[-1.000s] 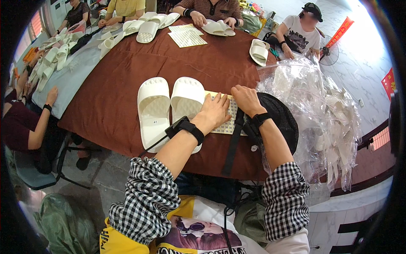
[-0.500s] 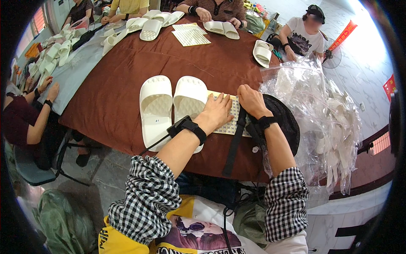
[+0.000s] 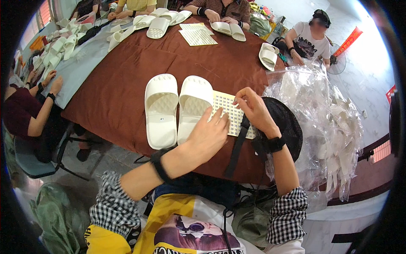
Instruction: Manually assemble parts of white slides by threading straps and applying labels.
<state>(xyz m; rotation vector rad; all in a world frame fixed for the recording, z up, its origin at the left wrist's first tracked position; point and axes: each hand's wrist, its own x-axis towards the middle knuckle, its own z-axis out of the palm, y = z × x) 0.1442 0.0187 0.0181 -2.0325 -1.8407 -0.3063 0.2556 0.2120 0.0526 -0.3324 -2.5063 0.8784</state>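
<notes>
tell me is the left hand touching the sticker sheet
Touching. In the head view the left hand lies flat, its fingertips pressing on the near edge of the yellow sticker sheet, beside the right white slipper.

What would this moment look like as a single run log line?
left hand: flat on sticker sheet beside right slipper | right hand: fingertips on sheet | left slipper: small sticker on it | table: brown cloth

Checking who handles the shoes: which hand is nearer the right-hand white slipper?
Left. The left hand rests against the lower edge of that slipper, fingers on the sticker sheet. The right hand is farther right, over the sheet, apart from the slipper.
</notes>
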